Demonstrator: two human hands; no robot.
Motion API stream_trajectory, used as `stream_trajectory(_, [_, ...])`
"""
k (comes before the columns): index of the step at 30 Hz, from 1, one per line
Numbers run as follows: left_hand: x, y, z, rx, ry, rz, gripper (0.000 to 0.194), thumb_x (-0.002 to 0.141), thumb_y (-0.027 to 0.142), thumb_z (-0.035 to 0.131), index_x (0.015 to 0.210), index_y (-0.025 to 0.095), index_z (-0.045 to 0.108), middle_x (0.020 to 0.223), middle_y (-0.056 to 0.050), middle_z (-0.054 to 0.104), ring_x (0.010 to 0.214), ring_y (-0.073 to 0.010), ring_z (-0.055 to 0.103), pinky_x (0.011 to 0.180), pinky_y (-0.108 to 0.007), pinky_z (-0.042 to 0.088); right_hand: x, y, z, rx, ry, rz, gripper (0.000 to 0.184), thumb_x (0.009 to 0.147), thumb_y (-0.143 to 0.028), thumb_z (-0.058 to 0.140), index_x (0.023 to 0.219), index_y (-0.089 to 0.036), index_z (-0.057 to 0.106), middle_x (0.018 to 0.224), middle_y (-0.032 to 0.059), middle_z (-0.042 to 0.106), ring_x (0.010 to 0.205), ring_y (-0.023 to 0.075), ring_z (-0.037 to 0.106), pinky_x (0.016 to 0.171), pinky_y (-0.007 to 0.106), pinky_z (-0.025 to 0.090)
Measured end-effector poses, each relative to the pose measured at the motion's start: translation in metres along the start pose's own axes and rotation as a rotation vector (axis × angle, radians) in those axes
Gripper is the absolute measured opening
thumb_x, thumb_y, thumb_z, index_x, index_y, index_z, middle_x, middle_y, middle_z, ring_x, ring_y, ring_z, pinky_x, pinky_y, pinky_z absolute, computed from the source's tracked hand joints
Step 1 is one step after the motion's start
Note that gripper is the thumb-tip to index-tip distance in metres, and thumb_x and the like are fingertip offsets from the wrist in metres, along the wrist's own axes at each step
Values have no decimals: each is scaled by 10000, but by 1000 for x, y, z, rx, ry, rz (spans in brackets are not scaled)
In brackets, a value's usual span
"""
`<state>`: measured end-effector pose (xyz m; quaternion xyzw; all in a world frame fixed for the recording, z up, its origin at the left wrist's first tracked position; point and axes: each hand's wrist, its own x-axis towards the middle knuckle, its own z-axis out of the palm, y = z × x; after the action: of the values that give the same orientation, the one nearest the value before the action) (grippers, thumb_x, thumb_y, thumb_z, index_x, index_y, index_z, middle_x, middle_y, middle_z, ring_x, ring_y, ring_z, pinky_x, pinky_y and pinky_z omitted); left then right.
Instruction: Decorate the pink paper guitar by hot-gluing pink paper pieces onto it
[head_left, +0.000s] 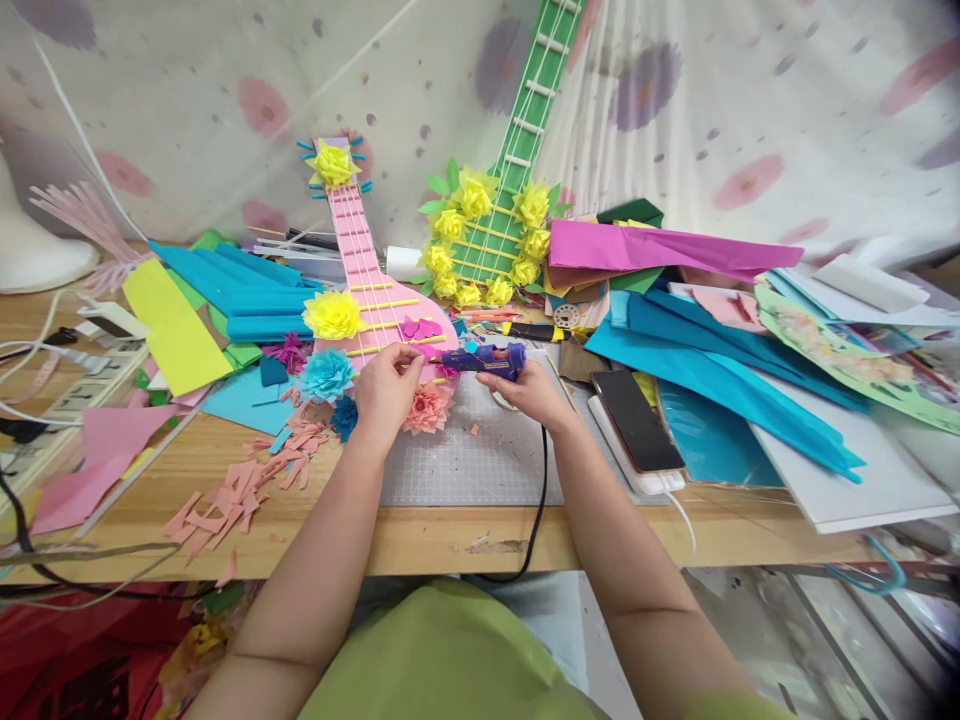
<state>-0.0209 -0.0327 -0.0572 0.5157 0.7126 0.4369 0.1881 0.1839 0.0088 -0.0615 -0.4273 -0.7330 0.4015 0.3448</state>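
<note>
My right hand (531, 392) is closed around a purple glue gun (491, 360), its nozzle pointing left toward my left fingertips. My left hand (388, 388) is pinched over the lower body of a pink paper lute (356, 240); whatever is between the fingertips is too small to make out. Magenta paper petals (420, 328) lie just beyond those fingers. Around the lute's edge sit a yellow paper flower (332, 316), a light blue one (326, 376), a dark blue one (344, 418) and a coral one (428, 408). Another yellow flower (333, 164) tops its neck.
A green paper instrument (525, 140) with yellow flowers leans at the back. Under the lute lies a grey cutting mat (472, 470). Coral scraps (225, 505) litter the left. At right are a phone (637, 420) and blue paper (720, 370). The gun's black cord (541, 500) hangs over the edge.
</note>
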Motion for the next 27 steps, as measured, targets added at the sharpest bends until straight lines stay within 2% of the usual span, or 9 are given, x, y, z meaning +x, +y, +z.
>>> stream_trajectory(5, [1, -4, 3, -76, -2, 3, 94, 770, 293, 637, 772, 201, 658, 763, -12, 695, 716, -161, 626, 696, -272, 445, 0, 0, 1, -6, 10, -11, 373, 711, -533, 664, 793, -169, 679, 676, 24, 619, 672, 155, 571, 645, 282, 476])
stream_trajectory(8, [3, -8, 5, -173, -4, 6, 91, 753, 288, 642, 759, 197, 654, 745, -8, 688, 704, -154, 625, 705, -270, 458, 0, -1, -2, -8, 5, 0, 375, 705, -534, 666, 776, -166, 683, 652, 18, 613, 655, 151, 573, 636, 275, 479])
stream_trajectory(10, [5, -10, 4, -234, -6, 3, 82, 743, 273, 641, 747, 190, 645, 738, -6, 682, 682, -145, 616, 690, -262, 458, 0, 3, -7, -11, 50, 29, 391, 686, -539, 679, 785, -161, 689, 645, 15, 617, 632, 146, 570, 617, 270, 475])
stream_trajectory(13, [8, -9, 0, -270, -2, -14, 73, 731, 256, 640, 736, 184, 637, 730, -2, 676, 665, -135, 605, 667, -249, 451, 0, 18, -21, -17, 227, 108, 445, 661, -571, 680, 793, -146, 693, 637, 27, 630, 610, 152, 579, 589, 272, 470])
stream_trajectory(16, [11, -8, -5, -222, -2, -33, 82, 726, 265, 637, 739, 184, 650, 727, 5, 673, 616, -123, 569, 626, -245, 429, 0, 43, -35, -63, 480, 220, 523, 642, -638, 649, 754, -128, 689, 617, 57, 640, 613, 179, 596, 585, 295, 471])
stream_trajectory(18, [14, -8, -6, -184, -13, -32, 88, 722, 265, 638, 746, 182, 660, 729, 3, 672, 609, -121, 552, 629, -249, 428, 0, 61, -40, -116, 565, 300, 561, 618, -663, 647, 753, -120, 693, 658, 90, 668, 659, 211, 623, 618, 321, 481])
stream_trajectory(22, [21, -11, -5, -141, -63, -18, 98, 724, 262, 635, 763, 179, 669, 734, -7, 673, 673, -138, 585, 687, -264, 451, 2, 84, -38, -289, 563, 407, 547, 619, -637, 667, 803, -123, 705, 772, 143, 710, 808, 288, 662, 729, 376, 496])
stream_trajectory(25, [23, -13, -6, -106, -84, -18, 98, 722, 260, 631, 762, 180, 671, 740, -12, 679, 681, -143, 595, 687, -267, 452, 3, 89, -34, -384, 531, 427, 513, 649, -606, 669, 846, -133, 698, 818, 161, 709, 868, 316, 658, 771, 399, 494])
stream_trajectory(27, [23, -12, -8, -97, -82, -19, 89, 721, 252, 625, 750, 180, 668, 736, -12, 681, 685, -144, 599, 684, -264, 450, 1, 86, -33, -405, 565, 384, 553, 648, -578, 682, 959, -121, 673, 903, 167, 701, 906, 315, 646, 804, 415, 494])
